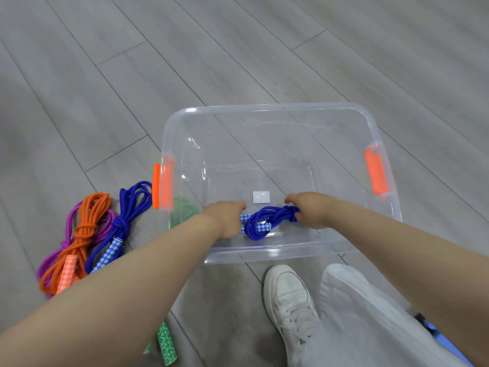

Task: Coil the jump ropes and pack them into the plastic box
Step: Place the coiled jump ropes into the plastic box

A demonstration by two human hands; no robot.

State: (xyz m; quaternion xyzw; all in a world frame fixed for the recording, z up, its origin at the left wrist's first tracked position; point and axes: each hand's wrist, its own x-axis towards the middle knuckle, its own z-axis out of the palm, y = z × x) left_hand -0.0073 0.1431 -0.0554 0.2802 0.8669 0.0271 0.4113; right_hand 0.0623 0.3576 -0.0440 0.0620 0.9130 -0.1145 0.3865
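Note:
A clear plastic box (291,108) with orange latch handles stands on the floor in front of me. Inside it, near the front wall, lies a coiled blue jump rope (267,221) with blue-and-white checked handles. My left hand (227,219) grips the handle end of that coil. My right hand (311,209) holds the bunched rope end. To the left of the box lie another coiled blue rope (127,210), an orange rope (87,229) and a purple rope (53,256). A green rope (182,207) shows through the box's left wall, and its green handles (166,343) lie under my left arm.
The grey wood-look floor (158,62) spreads all around the box. My white shoe (288,298) and pale trouser leg (365,321) are just in front of the box's near wall. A blue object (444,340) peeks out at the bottom right.

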